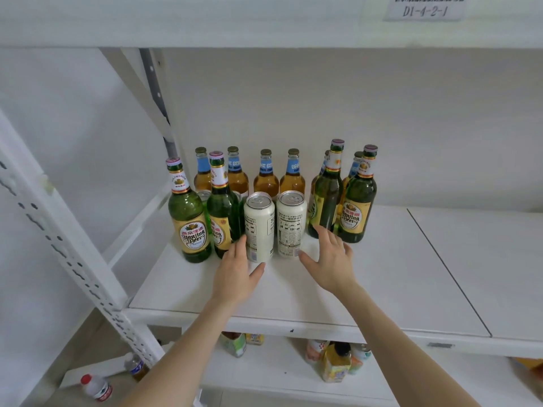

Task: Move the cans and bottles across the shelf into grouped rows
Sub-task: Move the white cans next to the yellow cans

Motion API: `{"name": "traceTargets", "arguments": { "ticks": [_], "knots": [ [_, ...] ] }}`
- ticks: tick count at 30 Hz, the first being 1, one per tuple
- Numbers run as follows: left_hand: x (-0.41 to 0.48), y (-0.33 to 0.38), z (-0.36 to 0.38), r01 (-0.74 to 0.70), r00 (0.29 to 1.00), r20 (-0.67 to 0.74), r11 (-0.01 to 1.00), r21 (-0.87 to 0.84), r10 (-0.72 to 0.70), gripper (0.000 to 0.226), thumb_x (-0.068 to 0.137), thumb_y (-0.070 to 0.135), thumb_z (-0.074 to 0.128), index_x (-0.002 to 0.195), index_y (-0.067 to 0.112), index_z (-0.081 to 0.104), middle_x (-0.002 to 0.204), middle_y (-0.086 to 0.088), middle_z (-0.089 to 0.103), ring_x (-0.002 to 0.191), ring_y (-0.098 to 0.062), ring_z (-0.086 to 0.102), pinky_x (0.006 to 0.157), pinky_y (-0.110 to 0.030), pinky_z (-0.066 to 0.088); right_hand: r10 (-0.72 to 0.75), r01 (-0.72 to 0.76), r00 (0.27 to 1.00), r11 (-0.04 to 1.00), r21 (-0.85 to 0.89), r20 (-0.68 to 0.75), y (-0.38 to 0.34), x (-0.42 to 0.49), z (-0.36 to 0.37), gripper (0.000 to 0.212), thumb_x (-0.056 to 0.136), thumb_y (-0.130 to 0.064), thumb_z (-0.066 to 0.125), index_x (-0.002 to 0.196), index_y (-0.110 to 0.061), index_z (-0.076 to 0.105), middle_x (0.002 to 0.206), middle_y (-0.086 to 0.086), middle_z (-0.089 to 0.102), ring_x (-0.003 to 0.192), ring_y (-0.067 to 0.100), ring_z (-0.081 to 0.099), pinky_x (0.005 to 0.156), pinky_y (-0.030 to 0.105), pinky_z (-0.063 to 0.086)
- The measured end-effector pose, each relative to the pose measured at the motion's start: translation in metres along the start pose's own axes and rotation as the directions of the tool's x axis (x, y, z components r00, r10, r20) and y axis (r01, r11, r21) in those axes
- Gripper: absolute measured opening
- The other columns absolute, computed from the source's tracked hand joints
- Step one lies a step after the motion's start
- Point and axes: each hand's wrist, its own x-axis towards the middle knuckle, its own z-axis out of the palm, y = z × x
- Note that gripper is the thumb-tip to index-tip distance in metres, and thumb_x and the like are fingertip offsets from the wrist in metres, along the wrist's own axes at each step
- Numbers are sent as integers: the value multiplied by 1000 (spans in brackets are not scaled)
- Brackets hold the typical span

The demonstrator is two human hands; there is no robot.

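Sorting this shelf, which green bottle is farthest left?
The green bottle at the group's left end, its whole gold label facing the camera; its neighbour's label is partly hidden, and the other two stand on the right.

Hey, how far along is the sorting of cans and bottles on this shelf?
Looks early to midway. Done: the amber bottles stand in a back row. In hand: the left hand and right hand, both open, reach for the two white cans at the front; neither looks gripped. Left: the green bottles are split into pairs either side of the cans, so they probably need grouping.
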Motion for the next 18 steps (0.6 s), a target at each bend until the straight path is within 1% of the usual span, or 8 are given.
{"name": "traceTargets", "arguments": {
  "ticks": [3, 5, 7, 11, 13, 14, 16, 18],
  "knots": [
    [11, -1, 12, 111, 994, 44, 958, -265, -103, 88, 87, 35, 71, 154, 12, 19, 157, -8, 33, 141, -24, 38, 113, -38, 36, 30, -51, 997, 956, 290, 76, -4, 19, 5, 70, 89, -45, 65, 147, -20, 36, 146, 2, 51, 134, 25, 46, 111, 52, 37],
    [20, -2, 18, 150, 988, 79, 907, -393, -129, 89, 87, 31, 73, 155, 13, 18, 158, -4, 34, 142, -20, 37, 116, -42, 36, 36, -90, 992, 876, 473, 121, -6, 29, 7, 65, 89, -39, 69, 143, -19, 40, 141, 2, 55, 129, 22, 51, 106, 44, 43],
    [27, -2, 23, 179, 984, 95, 858, -482, -152, 85, 87, 29, 72, 154, 16, 20, 155, -1, 39, 140, -18, 41, 115, -40, 37, 56, -137, 986, 807, 574, 157, -7, 39, 8, 62, 88, -39, 71, 141, -20, 43, 136, -1, 58, 122, 16, 54, 102, 35, 45],
    [34, -5, 32, 211, 977, 119, 793, -571, -174, 81, 89, 27, 71, 153, 20, 22, 150, 4, 45, 130, -8, 48, 101, -20, 39, 54, -184, 977, 703, 687, 206, -7, 55, 11, 64, 83, -38, 76, 137, -18, 49, 128, -2, 62, 115, 16, 58, 102, 44, 50],
    [38, -6, 35, 226, 974, 142, 766, -602, -177, 80, 88, 25, 72, 152, 20, 24, 145, 6, 49, 111, 12, 54, 87, -4, 41, 44, -196, 972, 690, 697, 230, -8, 61, 13, 65, 80, -38, 79, 136, -20, 49, 127, -3, 63, 114, 18, 59, 100, 44, 50],
    [41, -7, 36, 232, 973, 148, 754, -615, -178, 79, 87, 24, 73, 151, 20, 27, 141, 7, 51, 99, 20, 56, 78, 0, 42, 38, -201, 970, 686, 699, 242, -8, 65, 15, 65, 80, -37, 80, 135, -21, 50, 126, -3, 63, 114, 18, 59, 99, 45, 51],
    [45, -10, 38, 244, 970, 158, 737, -630, -186, 77, 84, 24, 77, 147, 20, 33, 136, 7, 56, 91, 22, 56, 72, -2, 45, 25, -204, 967, 669, 715, 253, -7, 70, 19, 64, 78, -35, 82, 133, -23, 52, 125, -4, 64, 113, 19, 60, 97, 44, 52],
    [46, -11, 37, 253, 967, 166, 720, -646, -191, 77, 79, 26, 82, 142, 23, 38, 132, 9, 60, 98, 16, 56, 79, -9, 45, 10, -195, 970, 633, 749, 245, -5, 72, 21, 64, 75, -31, 84, 131, -23, 54, 121, -4, 67, 111, 17, 63, 95, 42, 53]
  ]
}}
